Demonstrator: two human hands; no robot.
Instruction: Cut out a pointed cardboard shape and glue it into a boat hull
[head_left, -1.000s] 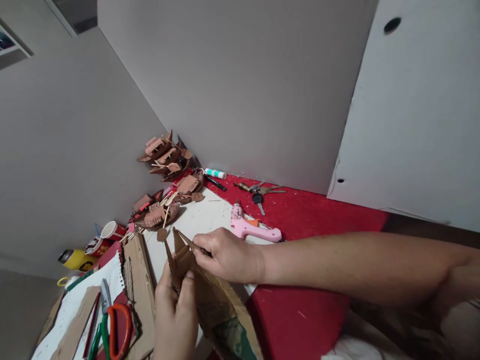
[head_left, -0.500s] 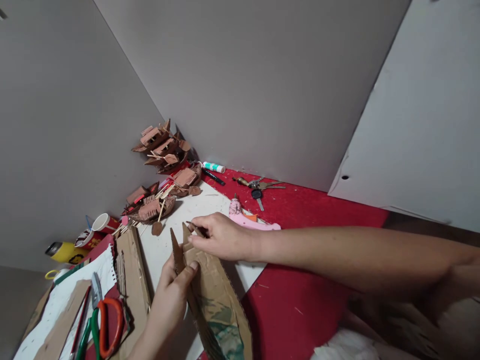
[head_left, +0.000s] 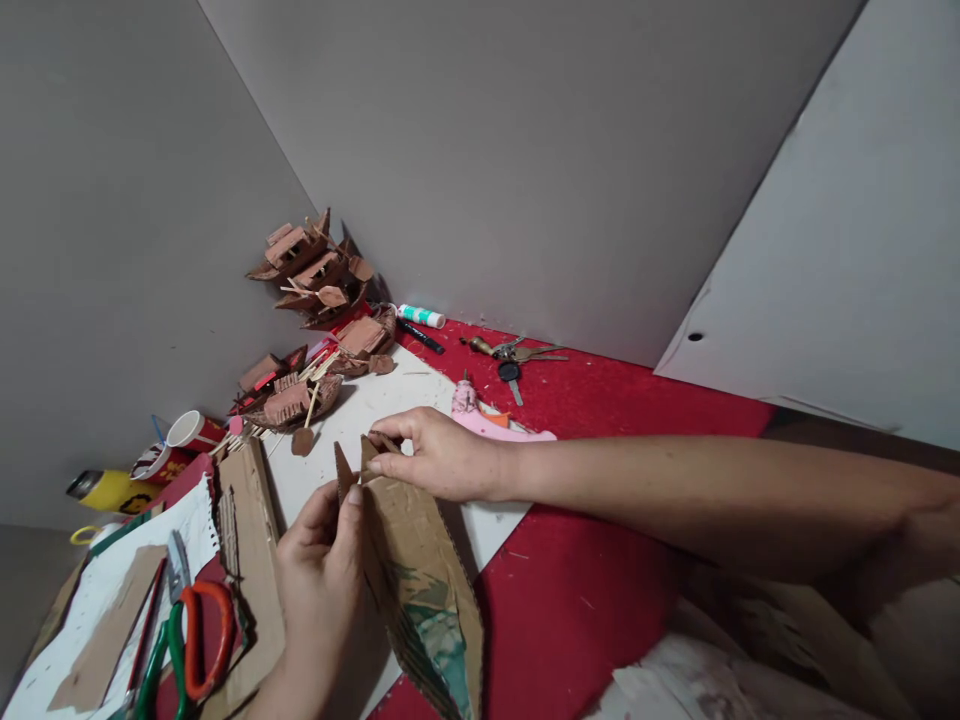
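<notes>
A piece of cardboard (head_left: 416,530) with a green-blue print and pointed, split tips at its far end is held up in front of me. My left hand (head_left: 328,550) pinches its left tip between thumb and fingers. At the other tip, my right hand (head_left: 427,455) has its fingers closed on the cardboard edge, reaching in from the right. What exactly lies under the right fingertips is partly hidden. Just beyond the right wrist lies a pink glue gun (head_left: 480,415).
Small cardboard boats (head_left: 300,400) crowd the back left corner. Scissors (head_left: 187,630), cardboard strips (head_left: 251,540), paper cups (head_left: 195,430) and a yellow bottle (head_left: 112,490) stand at left. Keys (head_left: 510,372), a marker (head_left: 420,335) and a glue stick (head_left: 421,316) lie by the wall.
My left hand has slid up and left toward the cardboard's left tip, its thumb now near that tip. The right hand stays at the other tip. The whole view has shifted slightly.
</notes>
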